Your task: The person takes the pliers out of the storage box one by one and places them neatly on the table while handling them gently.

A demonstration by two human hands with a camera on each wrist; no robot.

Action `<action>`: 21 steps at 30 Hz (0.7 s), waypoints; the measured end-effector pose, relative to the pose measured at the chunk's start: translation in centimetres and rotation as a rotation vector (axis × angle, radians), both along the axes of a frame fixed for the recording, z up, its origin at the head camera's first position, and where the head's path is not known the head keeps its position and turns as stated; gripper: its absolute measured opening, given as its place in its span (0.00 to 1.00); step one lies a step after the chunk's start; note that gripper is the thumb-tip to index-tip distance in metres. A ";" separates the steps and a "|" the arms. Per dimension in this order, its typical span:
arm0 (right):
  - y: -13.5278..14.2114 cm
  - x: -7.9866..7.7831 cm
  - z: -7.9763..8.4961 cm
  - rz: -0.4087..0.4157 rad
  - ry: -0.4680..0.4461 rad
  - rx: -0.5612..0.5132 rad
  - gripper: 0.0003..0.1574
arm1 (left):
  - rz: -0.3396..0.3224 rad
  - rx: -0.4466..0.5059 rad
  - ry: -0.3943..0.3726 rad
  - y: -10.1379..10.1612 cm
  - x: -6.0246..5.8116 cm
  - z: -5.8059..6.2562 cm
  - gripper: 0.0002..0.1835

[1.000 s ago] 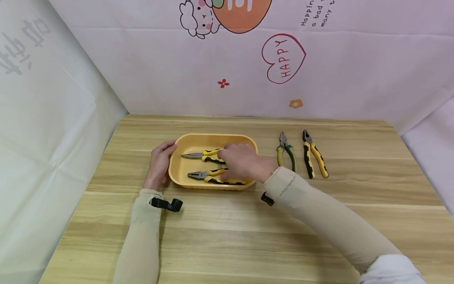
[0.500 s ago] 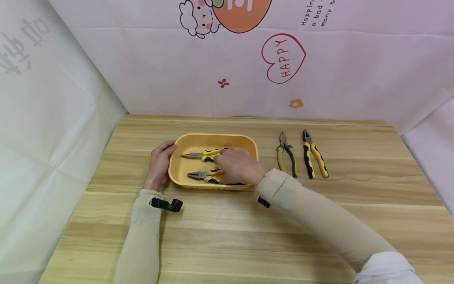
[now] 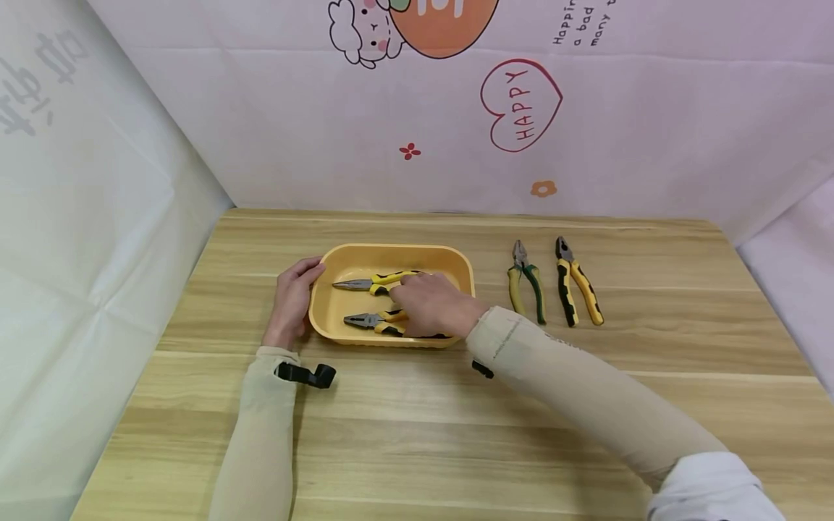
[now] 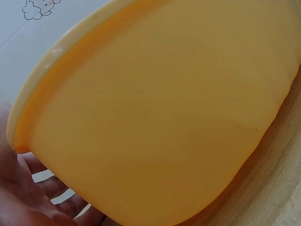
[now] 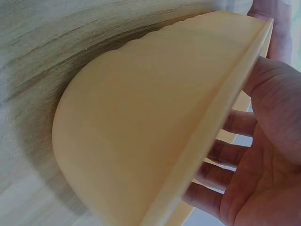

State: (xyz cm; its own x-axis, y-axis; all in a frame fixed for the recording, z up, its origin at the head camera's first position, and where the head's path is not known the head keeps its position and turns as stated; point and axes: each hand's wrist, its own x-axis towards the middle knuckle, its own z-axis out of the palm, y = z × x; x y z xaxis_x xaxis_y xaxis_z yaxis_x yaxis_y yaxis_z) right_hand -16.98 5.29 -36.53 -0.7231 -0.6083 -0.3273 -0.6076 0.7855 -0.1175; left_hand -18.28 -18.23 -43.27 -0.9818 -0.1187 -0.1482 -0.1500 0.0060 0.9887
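Note:
A yellow plastic basket [image 3: 391, 251] stands on the table with two pairs of pliers inside. One is a pair of needle-nose pliers [image 3: 354, 285] with yellow-black handles; below it lies a pair of combination pliers [image 3: 365, 320] in the same colours. My left hand [image 3: 289, 300] holds the basket's left end, fingers along the outer wall and up at the rim. My right hand [image 3: 433, 304] reaches into the basket over the handles of both pliers. The right wrist view shows its fingers [image 5: 228, 153] spread and going down behind the rim, fingertips hidden.
To the right of the basket lie a pair of green-handled pliers [image 3: 526, 282] and another yellow-black pair of pliers [image 3: 576, 282], jaws toward the back. The wooden table [image 3: 417, 434] ends at a printed white cloth [image 3: 313, 145] behind and cloth on the left.
My right hand has shifted slightly left and down inside the basket, covering more of the handles. The pliers, the basket and my left hand keep their places.

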 end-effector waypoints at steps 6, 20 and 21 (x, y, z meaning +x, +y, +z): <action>-0.3 -0.1 0.0 0.024 0.014 0.040 0.13 | -0.005 0.002 0.001 0.0 0.0 0.0 0.22; -0.3 -0.2 -0.5 0.024 -0.046 0.046 0.06 | 0.001 0.006 -0.007 0.0 0.1 0.0 0.21; -0.3 -0.2 -0.5 0.020 -0.053 0.040 0.05 | 0.003 0.006 -0.006 0.0 0.0 0.0 0.21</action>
State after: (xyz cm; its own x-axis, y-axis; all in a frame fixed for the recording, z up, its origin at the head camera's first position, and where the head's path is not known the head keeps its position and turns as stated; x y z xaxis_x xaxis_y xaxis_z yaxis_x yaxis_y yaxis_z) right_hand -17.18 4.97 -37.06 -0.6920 -0.6079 -0.3894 -0.6167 0.7782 -0.1188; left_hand -18.25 -18.19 -43.26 -0.9805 -0.1204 -0.1552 -0.1563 -0.0006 0.9877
